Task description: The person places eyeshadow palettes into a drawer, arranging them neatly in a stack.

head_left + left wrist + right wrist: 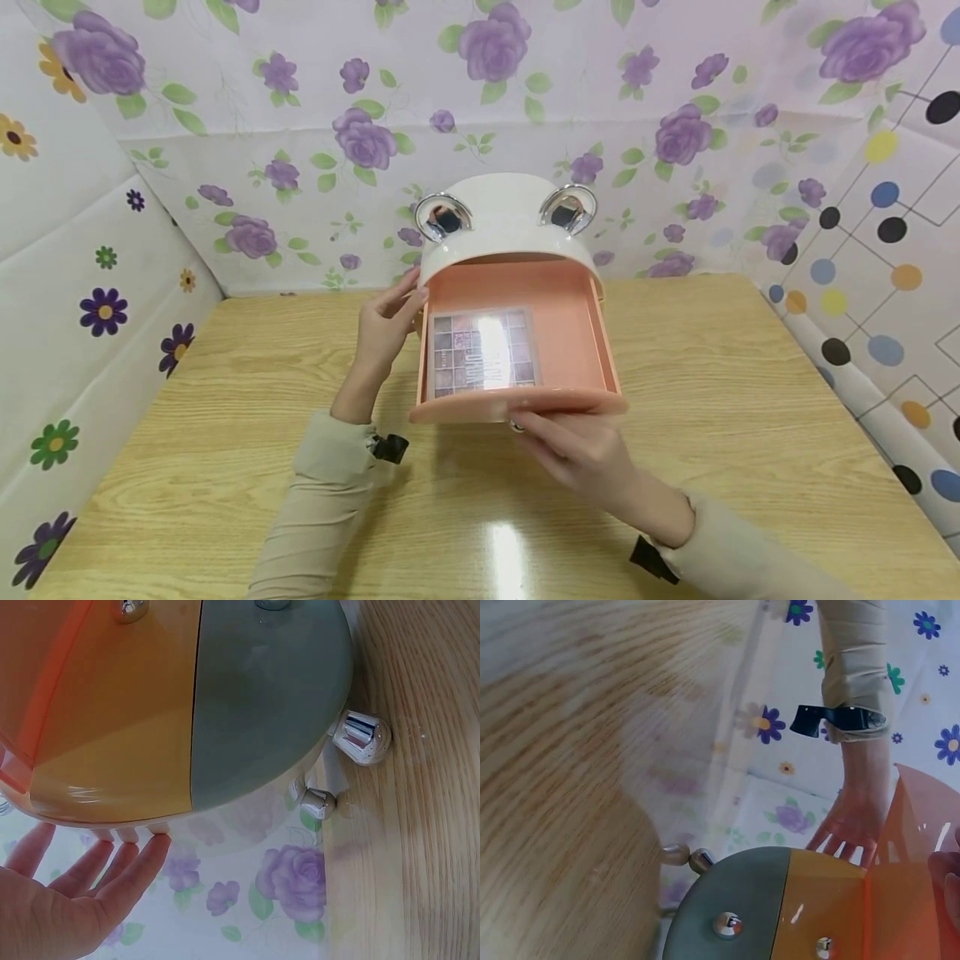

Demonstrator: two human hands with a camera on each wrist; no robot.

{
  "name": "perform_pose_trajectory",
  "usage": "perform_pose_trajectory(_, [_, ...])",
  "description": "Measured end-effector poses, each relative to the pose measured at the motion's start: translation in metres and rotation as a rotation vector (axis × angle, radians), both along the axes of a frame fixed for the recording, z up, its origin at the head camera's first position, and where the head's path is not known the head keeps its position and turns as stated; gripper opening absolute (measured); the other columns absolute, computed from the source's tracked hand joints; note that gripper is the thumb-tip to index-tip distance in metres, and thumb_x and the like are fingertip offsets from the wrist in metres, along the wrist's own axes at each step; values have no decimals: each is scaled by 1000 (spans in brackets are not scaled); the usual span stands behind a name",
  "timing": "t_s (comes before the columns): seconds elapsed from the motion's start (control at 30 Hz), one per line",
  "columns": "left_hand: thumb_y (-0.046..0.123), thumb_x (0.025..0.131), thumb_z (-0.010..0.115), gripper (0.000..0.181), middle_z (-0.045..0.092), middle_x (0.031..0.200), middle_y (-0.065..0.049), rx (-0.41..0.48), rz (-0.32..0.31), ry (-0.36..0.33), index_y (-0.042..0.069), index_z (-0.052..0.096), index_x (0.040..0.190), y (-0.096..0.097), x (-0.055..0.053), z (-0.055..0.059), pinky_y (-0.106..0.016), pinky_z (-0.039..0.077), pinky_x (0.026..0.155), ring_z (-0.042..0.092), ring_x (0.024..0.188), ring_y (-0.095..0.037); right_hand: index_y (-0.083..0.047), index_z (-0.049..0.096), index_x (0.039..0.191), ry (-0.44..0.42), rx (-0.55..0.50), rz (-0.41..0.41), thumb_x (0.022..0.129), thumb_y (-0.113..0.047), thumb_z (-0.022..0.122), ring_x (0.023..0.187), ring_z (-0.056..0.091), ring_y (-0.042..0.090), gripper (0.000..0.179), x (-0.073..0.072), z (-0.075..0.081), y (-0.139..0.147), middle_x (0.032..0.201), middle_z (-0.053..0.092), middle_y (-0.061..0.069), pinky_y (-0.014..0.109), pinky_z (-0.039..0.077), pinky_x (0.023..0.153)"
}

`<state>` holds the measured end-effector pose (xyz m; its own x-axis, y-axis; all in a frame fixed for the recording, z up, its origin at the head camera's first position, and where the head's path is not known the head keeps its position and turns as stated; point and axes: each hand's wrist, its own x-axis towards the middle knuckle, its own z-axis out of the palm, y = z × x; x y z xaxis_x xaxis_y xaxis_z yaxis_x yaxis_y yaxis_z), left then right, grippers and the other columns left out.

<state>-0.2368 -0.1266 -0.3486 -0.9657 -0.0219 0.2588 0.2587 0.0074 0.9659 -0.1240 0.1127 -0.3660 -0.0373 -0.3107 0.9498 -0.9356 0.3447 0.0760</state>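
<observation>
A white, rounded drawer organizer (504,212) with two chrome-rimmed eyes stands on the table. Its top pink drawer (570,333) is pulled well out, and a clear-lidded makeup palette (450,354) lies inside on the left. My right hand (588,458) pinches the small silver knob (517,426) on that drawer's front. Against the organizer's left side rests my left hand (381,327), its extended fingertips touching the shell. Below the pink drawer, the left wrist view shows a yellow drawer (120,742) and a grey-green drawer (270,712), both pushed in.
Silver feet (362,739) support the organizer on the wood-grain table (750,417). Behind it hangs a purple-flowered cloth (300,100). Patterned cloths also line the left side (67,292) and the right side (885,300).
</observation>
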Motion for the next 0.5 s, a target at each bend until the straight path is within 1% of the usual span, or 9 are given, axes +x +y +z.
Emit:
perform_pose_trajectory(0.07, [17,87,62,41,57,120,-12,2,-1,-7,9,55,127,0,0,0,-27,55,68,60,93,-11,2,70,85,54,6,-61,89,-13,60,51,57,10,19,-1,-1,-1,66,65,4,18,49,48])
perform_pose_trajectory(0.17, [18,88,61,42,56,122,-12,-5,-3,-18,10,54,128,0,0,-1,-25,55,67,59,94,-11,1,70,85,91,20,-104,90,-13,58,49,56,10,20,-1,-2,-2,66,65,4,16,47,45])
perform_pose_trajectory(0.3, [22,90,59,41,52,128,-8,-29,3,-29,10,53,129,-1,1,-1,-25,54,68,59,89,-10,1,70,86,95,30,-121,91,-13,56,48,53,9,20,0,-1,-2,65,64,4,15,45,43])
perform_pose_trajectory(0.43, [29,92,54,42,47,134,-1,-44,-4,-38,11,51,130,-3,0,-1,-31,54,75,57,88,-9,1,69,85,85,29,-126,91,-13,56,47,52,8,21,1,1,-2,65,63,4,14,44,43])
perform_pose_trajectory(0.5, [31,93,53,42,47,135,0,-45,-9,-42,12,51,130,-3,-1,-1,-33,54,76,57,89,-10,2,69,85,80,20,-124,91,-13,56,47,52,8,21,0,3,-2,65,63,4,15,44,43])
